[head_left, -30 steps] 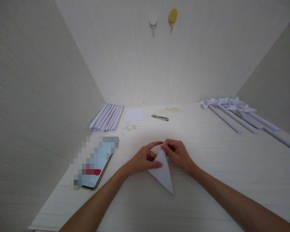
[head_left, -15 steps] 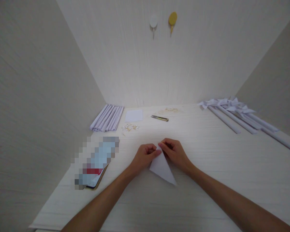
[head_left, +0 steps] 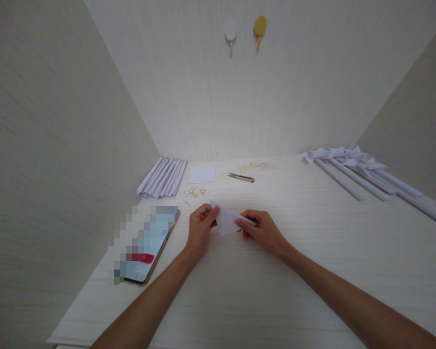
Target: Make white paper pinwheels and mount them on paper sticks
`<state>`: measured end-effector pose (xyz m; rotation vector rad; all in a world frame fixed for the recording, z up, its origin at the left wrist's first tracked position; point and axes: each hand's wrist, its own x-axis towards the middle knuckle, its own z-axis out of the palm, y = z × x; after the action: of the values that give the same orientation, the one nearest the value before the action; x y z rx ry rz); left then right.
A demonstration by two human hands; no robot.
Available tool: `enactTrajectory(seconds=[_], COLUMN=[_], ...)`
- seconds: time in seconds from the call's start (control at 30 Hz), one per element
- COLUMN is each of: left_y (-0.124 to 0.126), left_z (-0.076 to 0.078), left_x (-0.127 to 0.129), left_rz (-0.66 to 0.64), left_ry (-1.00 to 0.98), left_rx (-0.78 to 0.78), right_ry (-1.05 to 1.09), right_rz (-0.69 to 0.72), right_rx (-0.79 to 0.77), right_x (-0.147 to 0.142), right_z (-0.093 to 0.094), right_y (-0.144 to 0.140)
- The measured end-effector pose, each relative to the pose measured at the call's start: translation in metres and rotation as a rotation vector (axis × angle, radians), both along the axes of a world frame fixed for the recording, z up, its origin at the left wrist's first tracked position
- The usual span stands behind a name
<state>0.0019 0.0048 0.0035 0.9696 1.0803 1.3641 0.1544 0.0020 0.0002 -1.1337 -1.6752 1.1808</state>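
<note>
Between my two hands is a folded white sheet of paper (head_left: 226, 221), roughly triangular. My left hand (head_left: 201, 228) pinches its left corner between thumb and fingers. At the opposite end my right hand (head_left: 258, 228) is closed on the narrowing tip, its thumb lying on top. The fingers beneath the sheet are partly hidden. Beyond the hands lie a small pair of thread snips (head_left: 241, 177), a flat white paper square (head_left: 202, 174) and a scatter of small pale bits (head_left: 196, 192).
A bundle of rolled paper tubes (head_left: 162, 177) lies back left, in front of a phone (head_left: 156, 242), partly pixelated. At the right are paper pinwheels (head_left: 352, 157) on paper sticks (head_left: 339, 180). Walls rise left, right and behind; white (head_left: 231, 33) and yellow (head_left: 260, 26) hooks hang on the back one.
The folded paper has turned from pointing down toward me to lying crosswise. My left hand has moved left to one corner, and my right hand has shifted its grip to the other end.
</note>
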Motion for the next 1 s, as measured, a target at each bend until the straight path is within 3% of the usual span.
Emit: enactTrajectory(seconds=[0.2, 0.43, 0.7, 1.0], left_y=[0.000, 0.003, 0.003, 0.003], left_z=[0.002, 0.000, -0.004, -0.006], left_x=[-0.005, -0.010, -0.005, -0.003], left_rz=[-0.108, -0.102, -0.115, -0.128], left_ry=[0.043, 0.104, -0.025, -0.071], left_rx=[0.046, 0.060, 0.032, 0.055], right_ry=[0.021, 0.049, 0.483, 0.777], right_rz=[0.035, 0.036, -0.222, -0.263], right_rx=[-0.027, -0.043, -0.200, -0.313], right_x=[0.001, 0.002, 0.004, 0.005], right_z=[0.001, 0.001, -0.005, -0.007], right_y=[0.001, 0.001, 0.012, 0.015])
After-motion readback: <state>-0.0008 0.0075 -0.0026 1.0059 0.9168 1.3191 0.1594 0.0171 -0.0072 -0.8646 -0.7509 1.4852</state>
